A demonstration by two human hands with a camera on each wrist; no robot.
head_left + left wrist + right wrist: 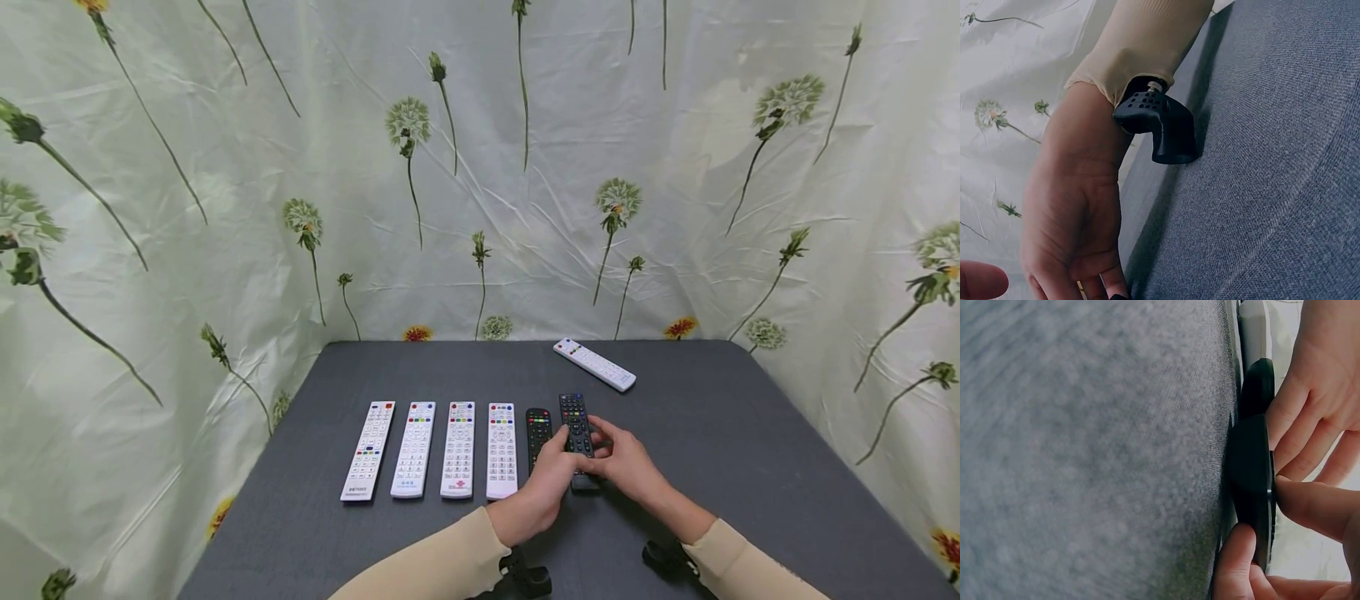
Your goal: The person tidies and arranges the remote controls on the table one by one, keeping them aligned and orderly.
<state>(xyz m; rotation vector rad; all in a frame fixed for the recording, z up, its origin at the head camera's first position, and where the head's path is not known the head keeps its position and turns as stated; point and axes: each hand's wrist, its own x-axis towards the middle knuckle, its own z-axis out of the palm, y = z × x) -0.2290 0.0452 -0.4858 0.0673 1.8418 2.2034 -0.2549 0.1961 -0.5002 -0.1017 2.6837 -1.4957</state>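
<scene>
A long black remote control (573,417) lies on the grey table, between both hands. My right hand (626,462) pinches its near part, with the thumb (1310,503) on the button face and fingers at the right side. My left hand (542,483) is at the remote's left edge, its fingers fairly straight and their tips hidden behind the remote in the right wrist view. Just left of it lies a shorter black remote (537,425), partly covered by my left hand. The left wrist view shows my right hand's palm side (1079,212).
Several white remotes (459,450) stand in a row to the left on the grey table (705,433). Another white remote (595,365) lies slanted near the back edge. A flowered cloth (510,208) hangs behind and around the table.
</scene>
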